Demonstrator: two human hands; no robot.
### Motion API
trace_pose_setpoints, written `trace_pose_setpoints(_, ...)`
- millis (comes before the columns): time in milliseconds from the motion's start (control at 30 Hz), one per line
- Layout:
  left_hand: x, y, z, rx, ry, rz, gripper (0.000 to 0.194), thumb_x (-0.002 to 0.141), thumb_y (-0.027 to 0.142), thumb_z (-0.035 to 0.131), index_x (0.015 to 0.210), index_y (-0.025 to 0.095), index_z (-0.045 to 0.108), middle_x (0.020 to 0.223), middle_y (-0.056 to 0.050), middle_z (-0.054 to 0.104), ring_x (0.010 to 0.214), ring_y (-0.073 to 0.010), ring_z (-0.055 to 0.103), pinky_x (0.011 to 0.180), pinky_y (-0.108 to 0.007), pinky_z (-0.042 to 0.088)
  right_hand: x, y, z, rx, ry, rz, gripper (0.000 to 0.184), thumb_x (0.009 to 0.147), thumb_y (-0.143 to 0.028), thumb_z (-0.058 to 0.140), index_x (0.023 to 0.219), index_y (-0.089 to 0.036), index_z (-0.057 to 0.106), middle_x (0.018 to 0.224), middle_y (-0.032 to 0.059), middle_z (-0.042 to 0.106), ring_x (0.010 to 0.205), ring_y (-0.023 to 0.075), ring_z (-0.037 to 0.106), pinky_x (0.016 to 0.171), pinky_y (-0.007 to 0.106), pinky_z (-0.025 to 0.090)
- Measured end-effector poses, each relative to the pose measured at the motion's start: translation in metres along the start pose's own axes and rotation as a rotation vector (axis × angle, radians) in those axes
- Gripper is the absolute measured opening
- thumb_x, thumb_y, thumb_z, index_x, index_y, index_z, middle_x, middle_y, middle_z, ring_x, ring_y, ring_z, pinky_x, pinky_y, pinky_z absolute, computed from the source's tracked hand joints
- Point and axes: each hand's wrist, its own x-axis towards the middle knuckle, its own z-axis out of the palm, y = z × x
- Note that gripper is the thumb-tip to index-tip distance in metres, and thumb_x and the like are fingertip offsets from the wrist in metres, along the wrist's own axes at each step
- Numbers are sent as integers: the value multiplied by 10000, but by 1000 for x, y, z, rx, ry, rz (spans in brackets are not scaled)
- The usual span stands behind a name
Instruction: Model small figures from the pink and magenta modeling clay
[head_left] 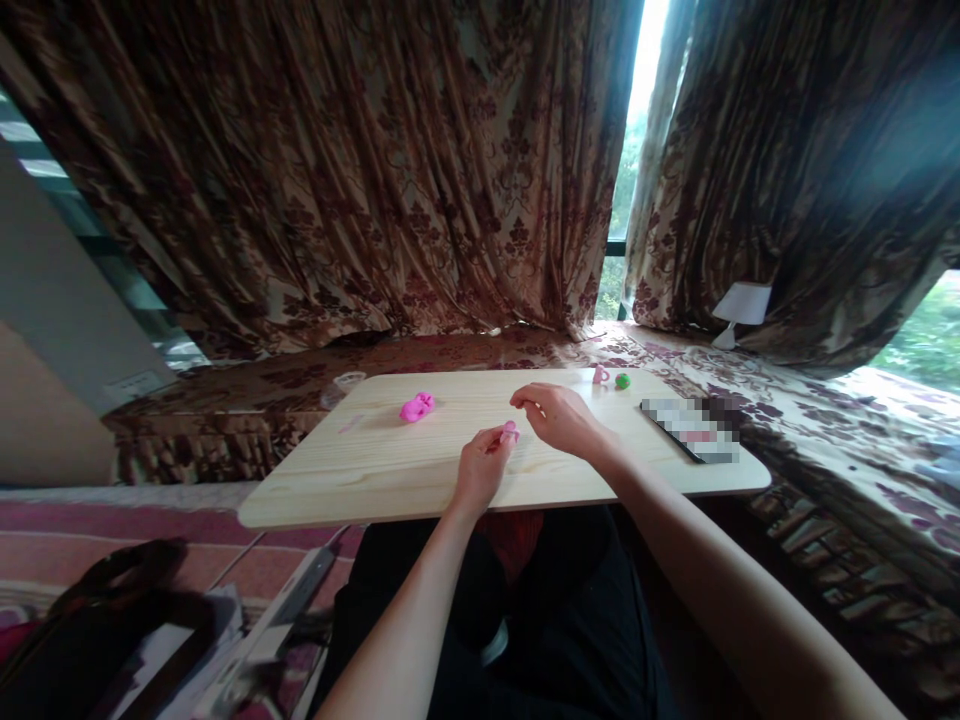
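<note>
Just left of the table's middle front, my left hand [481, 471] pinches a small light-pink plastic piece [510, 430] between thumb and fingertips. Its exact kind is too small to make out. My right hand [561, 417] hovers above and to the right of that piece, palm down. Its fingers are bent toward the left and stand a little apart from the thumb, with nothing visible between them. Farther left on the wooden table [337, 490] lies a bright pink toy-like lump [417, 407]. At the back right edge stand a pink piece with a loop [601, 375] and a small green ball-like piece [623, 381].
A dark flat tablet-like object [686, 430], partly blurred out, lies at the table's right. A clear round container [343, 388] sits beyond the back left corner. A white lamp [741, 304] stands on the patterned ledge, before brown curtains [420, 180]. A black bag [97, 630] lies lower left.
</note>
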Motion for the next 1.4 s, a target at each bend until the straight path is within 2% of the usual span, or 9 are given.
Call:
trace_pose_setpoints(133,1,-1,-2,-21,1,8,275,729,352,616,945,198,690,990,-60,672,912,-179,621,844,-287,454,3,5,1,52,-33,-17,264,820,-133,441,923,-198,676,986,40,657,878,143,590,781,224,415)
trace_pose_setpoints(333,2,0,-1,-49,-45,-2,331,748,359,600,1009,164,659,969,-66,690,894,-179,623,835,-296,456,7,16,19,99,-96,9,270,840,-187,443,837,-163,712,803,46,694,739,141,606,684,209,425)
trace_pose_setpoints(433,2,0,-1,-47,-45,-9,335,746,362,599,1007,158,652,966,-68,690,884,-176,621,820,-287,458,11,19,20,103,-100,18,279,844,-194,440,811,-158,714,771,40,690,697,135,597,651,206,419)
trace_pose_setpoints(667,3,-8,0,-5,8,7,231,708,305,629,884,156,631,831,-46,670,762,-147,602,734,-258,453,14,9,10,38,-32,10,174,796,-261,543,822,-181,695,908,58,637,826,157,569,746,246,410)
trace_pose_setpoints(833,3,-8,1,10,44,51,180,665,176,610,844,163,597,755,-10,624,704,-122,565,689,-237,440,4,-5,14,-31,-28,-4,179,764,-349,611,788,-191,691,897,69,616,903,196,534,760,280,410)
trace_pose_setpoints(1000,1,-6,2,25,62,82,190,653,147,588,841,169,582,752,-3,612,698,-120,550,685,-238,433,0,-11,21,-76,-3,7,150,779,-304,595,798,-182,681,914,79,609,926,211,512,746,293,414)
trace_pose_setpoints(1200,1,-4,1,44,73,87,150,651,159,605,797,171,578,715,10,585,675,-117,524,665,-236,416,0,-12,27,-72,26,12,98,764,-198,570,754,-181,666,889,54,616,903,185,519,741,263,409)
trace_pose_setpoints(1400,1,-2,0,16,72,66,120,664,207,625,773,170,593,710,5,603,679,-124,552,671,-242,427,-3,-15,28,-44,89,75,158,804,-202,515,757,-168,662,881,61,621,886,175,526,759,257,396)
